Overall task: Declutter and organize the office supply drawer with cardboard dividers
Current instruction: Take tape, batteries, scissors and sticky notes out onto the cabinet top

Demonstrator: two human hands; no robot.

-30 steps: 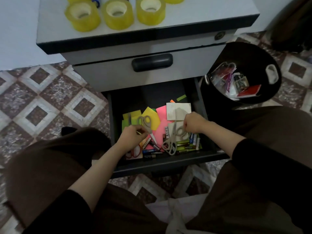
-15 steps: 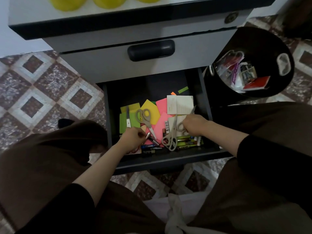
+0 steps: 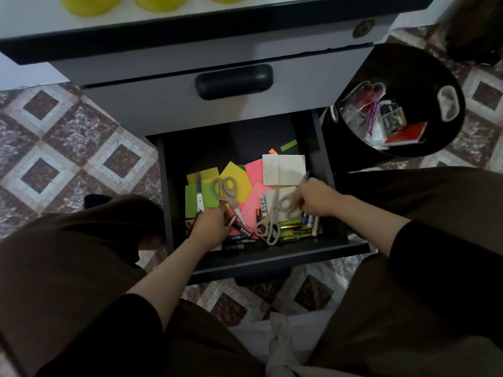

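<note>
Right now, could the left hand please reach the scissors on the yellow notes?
Probably yes: the scissors lie uncovered just beyond the left hand, though it seems to pinch a small metal item.

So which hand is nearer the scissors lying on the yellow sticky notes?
Left. The left hand sits just on the near side of those scissors, by their blade tip; the right hand is across the drawer to their right, at a second pair of scissors.
</note>
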